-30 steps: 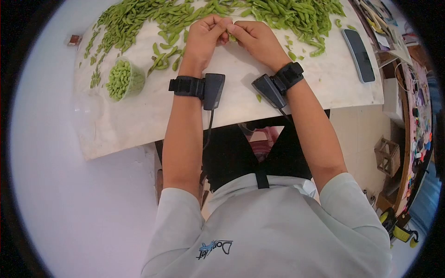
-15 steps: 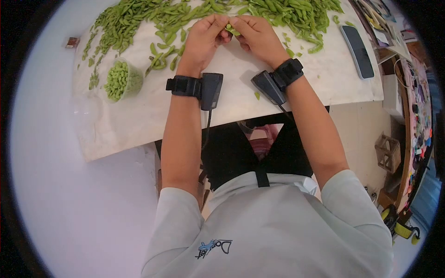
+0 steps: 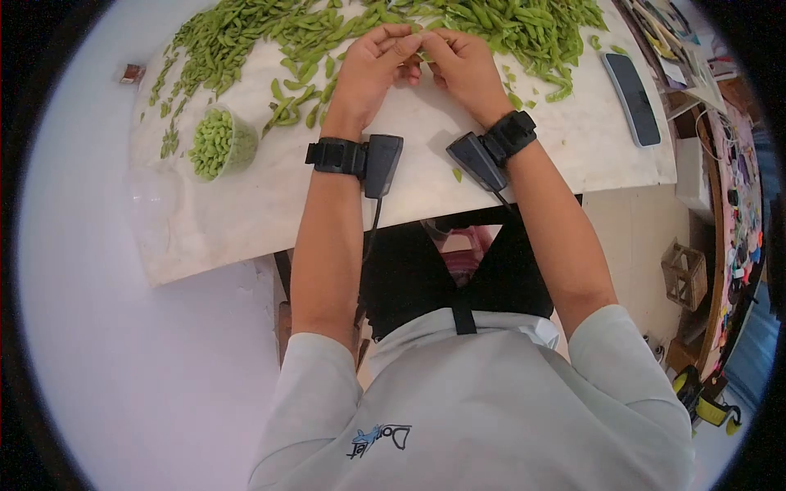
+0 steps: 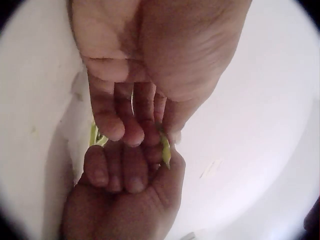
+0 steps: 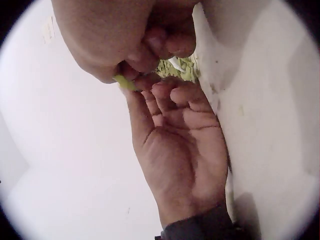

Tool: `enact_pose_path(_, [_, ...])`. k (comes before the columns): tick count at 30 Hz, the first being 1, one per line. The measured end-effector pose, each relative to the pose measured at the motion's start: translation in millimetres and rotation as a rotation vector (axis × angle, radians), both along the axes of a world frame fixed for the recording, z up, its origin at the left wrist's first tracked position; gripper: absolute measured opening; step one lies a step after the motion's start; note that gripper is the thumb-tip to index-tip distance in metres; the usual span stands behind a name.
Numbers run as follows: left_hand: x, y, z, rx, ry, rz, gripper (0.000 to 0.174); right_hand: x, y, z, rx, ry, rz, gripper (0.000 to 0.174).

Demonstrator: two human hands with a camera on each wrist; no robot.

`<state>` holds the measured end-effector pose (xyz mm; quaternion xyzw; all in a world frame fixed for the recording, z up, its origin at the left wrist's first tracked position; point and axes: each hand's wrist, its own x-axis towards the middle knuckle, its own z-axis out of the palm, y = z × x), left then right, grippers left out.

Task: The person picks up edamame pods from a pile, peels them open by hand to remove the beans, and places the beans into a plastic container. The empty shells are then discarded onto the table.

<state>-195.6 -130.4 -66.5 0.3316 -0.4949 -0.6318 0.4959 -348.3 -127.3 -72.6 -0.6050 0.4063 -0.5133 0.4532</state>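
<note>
The left hand (image 3: 368, 78) and right hand (image 3: 471, 74) meet fingertip to fingertip above the table's far part. Between their thumbs and fingers they pinch a small green pod (image 4: 166, 152), mostly hidden in the head view. From the left wrist, the left hand (image 4: 160, 50) is above and the right hand (image 4: 125, 200) below, the pod's tip sticking out. In the right wrist view a yellow-green end of the pod (image 5: 125, 83) shows between the right hand (image 5: 107, 35) and the left hand (image 5: 175, 145).
Heaped green pods (image 3: 524, 33) spread along the far side, with looser pods (image 3: 286, 106) left of the hands. A clear cup (image 3: 243, 143) of shelled beans (image 3: 211, 143) stands at the left. A phone (image 3: 632, 98) lies at the right; pod scraps dot the white tabletop (image 3: 573, 155).
Compared with half a second ago, both hands have shifted slightly right in the head view, the left more. The pod showing between the thumbs then is now mostly covered by fingers.
</note>
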Motion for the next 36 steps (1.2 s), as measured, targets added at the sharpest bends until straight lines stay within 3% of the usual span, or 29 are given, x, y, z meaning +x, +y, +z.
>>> enact_pose_path(5, [1,3,5,-0.077,-0.065,0.149,0.028,-3,-4,1,0.161,-0.171,-0.030,0.039])
enact_pose_path(9, [14,28,24,-0.148,-0.068,0.371,0.027,-4,-5,2,0.167,-0.146,-0.026,0.040])
enact_pose_path(13, [86,74,68,-0.261,-0.665,0.769,0.020,-3,-4,3,0.188,-0.131,-0.010,0.041])
enact_pose_path(16, [161,89,88,-0.339,-0.723,0.928,0.021,-3,-5,1,0.166,-0.121,-0.022,0.043])
enact_pose_path(20, [203,89,86,-0.283,-1.037,0.884,0.022,-1,-11,-5,0.115,-0.039,-0.034,0.045])
enact_pose_path(24, [195,79,78,-0.272,-1.112,0.773,0.023,0,-9,-7,0.093,-0.093,-0.032,0.045])
enact_pose_path(28, [181,75,81,-0.293,-1.289,0.792,0.026,-1,-8,-6,0.103,-0.091,-0.014,0.044])
enact_pose_path(34, [138,59,75,-0.313,-0.716,0.778,0.037,1,-7,-2,0.046,-0.067,-0.023,0.043])
enact_pose_path(36, [81,50,69,-0.344,-0.538,0.555,0.031,1,-6,-2,0.022,-0.024,-0.011,0.042])
